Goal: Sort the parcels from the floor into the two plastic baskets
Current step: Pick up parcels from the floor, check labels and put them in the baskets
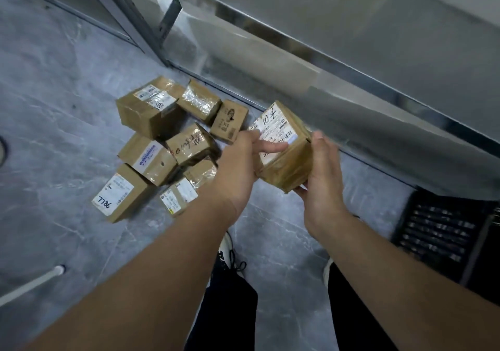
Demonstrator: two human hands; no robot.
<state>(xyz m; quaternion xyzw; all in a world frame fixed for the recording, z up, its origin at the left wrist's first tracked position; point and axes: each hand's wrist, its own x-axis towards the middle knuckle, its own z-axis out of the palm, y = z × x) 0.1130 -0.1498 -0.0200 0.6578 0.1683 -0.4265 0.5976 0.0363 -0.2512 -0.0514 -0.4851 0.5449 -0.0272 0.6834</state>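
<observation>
brown taped parcel [284, 145], white label, gripped by both hands.

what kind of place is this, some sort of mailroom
Probably a parcel sorting or storage room: taped, labelled cardboard parcels piled on the grey floor, a metal shelving rack beside them, and a dark plastic basket at right.

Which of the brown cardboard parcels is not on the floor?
The brown taped cardboard parcel held between the left hand and the right hand; the others lie on the grey floor.
</observation>
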